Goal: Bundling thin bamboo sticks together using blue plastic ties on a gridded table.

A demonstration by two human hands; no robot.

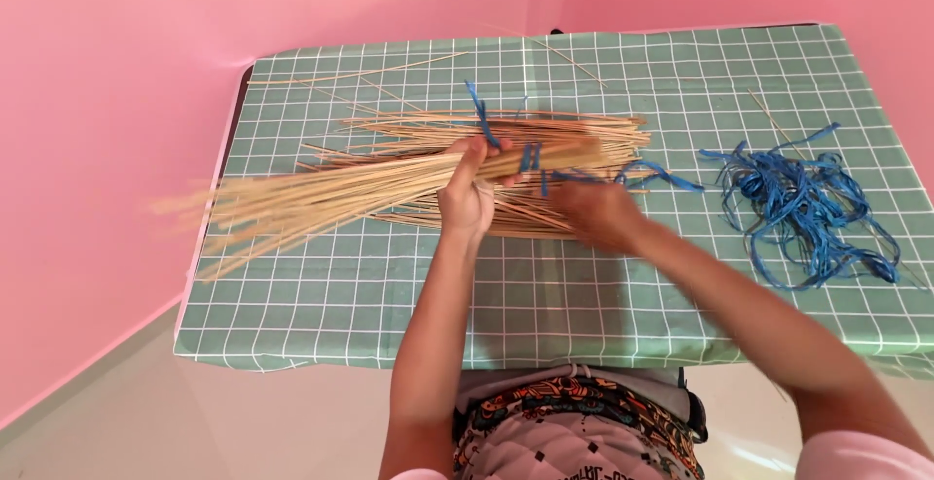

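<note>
My left hand [467, 193] grips a bundle of thin pale sticks [321, 193] near one end; the bundle fans out leftward past the table edge. A blue strip [530, 159] is wrapped around the bundle just right of my left hand, with one end [479, 110] sticking up. My right hand [593, 210], blurred, holds the other end of this blue strip [662, 177] to the right of the bundle. Under the hands lies a loose heap of more sticks [545, 135].
The table wears a green checked cloth [545, 305]. A tangle of blue strips [808, 203] lies at the right. Stray single sticks [370, 73] lie near the far edge. Pink walls stand behind and to the left.
</note>
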